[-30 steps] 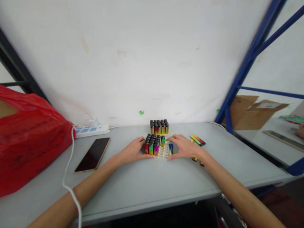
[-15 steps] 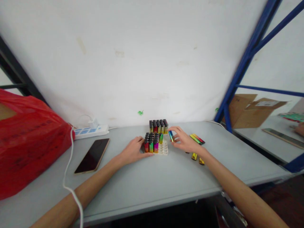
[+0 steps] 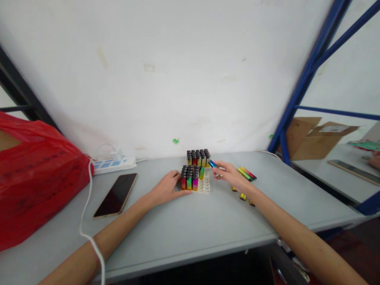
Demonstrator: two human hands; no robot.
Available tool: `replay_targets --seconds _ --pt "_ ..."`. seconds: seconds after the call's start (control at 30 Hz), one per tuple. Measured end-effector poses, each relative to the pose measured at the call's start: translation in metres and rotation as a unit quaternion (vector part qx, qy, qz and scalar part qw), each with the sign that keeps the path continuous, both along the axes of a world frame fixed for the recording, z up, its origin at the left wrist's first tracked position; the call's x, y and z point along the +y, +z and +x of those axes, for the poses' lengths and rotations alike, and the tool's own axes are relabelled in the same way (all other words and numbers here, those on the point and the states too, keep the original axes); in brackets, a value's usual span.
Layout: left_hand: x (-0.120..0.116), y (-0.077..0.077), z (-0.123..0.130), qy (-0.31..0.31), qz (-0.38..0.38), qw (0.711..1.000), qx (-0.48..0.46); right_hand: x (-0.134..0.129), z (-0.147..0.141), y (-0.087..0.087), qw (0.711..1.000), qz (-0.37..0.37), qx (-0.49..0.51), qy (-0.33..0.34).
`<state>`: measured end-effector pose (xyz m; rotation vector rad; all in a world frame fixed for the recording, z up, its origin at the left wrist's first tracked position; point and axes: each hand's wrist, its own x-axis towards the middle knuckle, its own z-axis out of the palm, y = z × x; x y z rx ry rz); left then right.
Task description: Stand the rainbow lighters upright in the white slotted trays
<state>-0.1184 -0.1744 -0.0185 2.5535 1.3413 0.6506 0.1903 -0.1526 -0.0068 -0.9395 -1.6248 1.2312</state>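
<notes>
A white tray (image 3: 204, 189) with rows of round-edged slots stands on the table, its left part filled with upright lighters (image 3: 189, 183) in metallic red, green and purple with black tops. My left hand (image 3: 169, 187) is wrapped round the tray's left end, thumb along the front, other fingers partly hidden behind the lighters. One green-yellow lighter (image 3: 202, 173) stands at the back of the tray beside the filled rows. Just above the tray's right side, my right hand (image 3: 227, 174) pinches a blue lighter (image 3: 212, 163), tilted, between thumb and fingers.
Behind the tray stands another block of upright lighters (image 3: 198, 157). Loose lighters (image 3: 246, 174) lie right of it, several partly behind my right forearm. A phone (image 3: 116, 195), power strip (image 3: 114, 164), white cable (image 3: 86, 235) and red bag (image 3: 41, 182) occupy the left.
The blue lighter has turned from nearly upright to more level in my right hand, which has shifted slightly. My left hand stays at the tray.
</notes>
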Motion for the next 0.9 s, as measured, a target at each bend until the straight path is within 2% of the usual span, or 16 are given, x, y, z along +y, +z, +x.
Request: replay_targets --seconds 0.2,0.3,0.43,0.63,0.77,0.9 --pt "0.000 -0.001 0.000 0.004 -0.006 1.000 0.002 -0.006 -0.010 -0.005 0.998 -0.050 -0.047 -0.017" --pt "0.001 -0.001 0.000 0.002 -0.002 1.000 -0.007 -0.007 -0.015 -0.004 0.993 0.027 -0.107 -0.046" --pt "0.001 -0.001 0.001 0.005 -0.005 1.000 -0.001 -0.010 -0.020 -0.003 0.969 0.139 -0.185 -0.088" --pt "0.000 0.001 0.002 0.008 -0.009 1.000 0.022 -0.011 -0.024 -0.007 0.956 0.155 -0.199 -0.151" --pt "0.000 0.002 0.002 0.009 -0.011 1.000 0.018 -0.011 -0.024 -0.004 0.963 0.149 -0.175 -0.137" --pt "0.000 0.002 0.001 0.007 -0.011 1.000 0.015 -0.014 -0.024 -0.001 0.955 0.184 -0.194 -0.126"
